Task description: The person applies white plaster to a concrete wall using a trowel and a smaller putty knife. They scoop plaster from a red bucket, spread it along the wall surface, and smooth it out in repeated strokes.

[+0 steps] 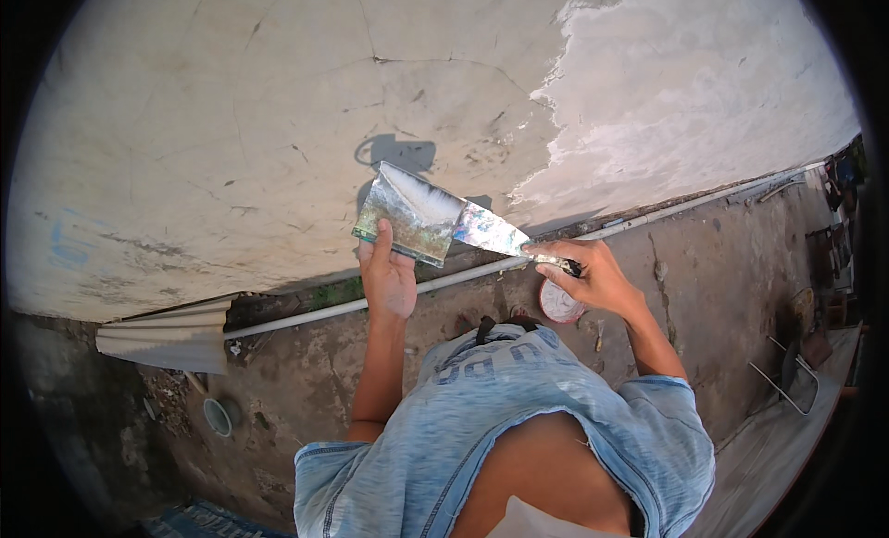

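Observation:
My left hand is closed on a flat, rectangular metal plate with a stained surface and white paste on it, thumb over its lower left corner. My right hand grips the dark handle of a putty knife, whose paint-speckled blade touches the plate's right edge. Both are held in front of a cracked, pale wall, which has a lighter, ragged-edged coated patch on the right. The tools cast shadows on the wall.
A white pipe runs along the wall's foot over the stained concrete ground. A pale bucket stands below my right hand. Corrugated sheeting and a green bucket lie at left; a metal frame is at right.

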Available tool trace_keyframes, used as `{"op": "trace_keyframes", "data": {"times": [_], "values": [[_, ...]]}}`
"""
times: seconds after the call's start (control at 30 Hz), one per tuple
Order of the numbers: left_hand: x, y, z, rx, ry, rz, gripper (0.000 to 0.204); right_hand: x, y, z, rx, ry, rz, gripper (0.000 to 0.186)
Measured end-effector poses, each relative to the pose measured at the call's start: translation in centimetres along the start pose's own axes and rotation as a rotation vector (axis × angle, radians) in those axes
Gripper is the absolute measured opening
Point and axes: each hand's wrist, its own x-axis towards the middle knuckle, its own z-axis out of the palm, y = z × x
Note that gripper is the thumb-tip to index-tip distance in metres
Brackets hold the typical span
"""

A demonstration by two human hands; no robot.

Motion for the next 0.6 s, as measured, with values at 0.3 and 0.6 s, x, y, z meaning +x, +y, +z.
{"op": "trace_keyframes", "data": {"times": [0.3,0.6], "values": [[-0.8,0.1,0.0,0.01,0.023,0.072,0.042,-0.7,0.5,0.5,-0.036,0.041,-0.029,0.03],[-1.2,-0.1,-0.1,-0.009,0.037,0.042,0.041,-0.9,0.5,1.0,-0.057,0.059,-0.084,0.03]]}}
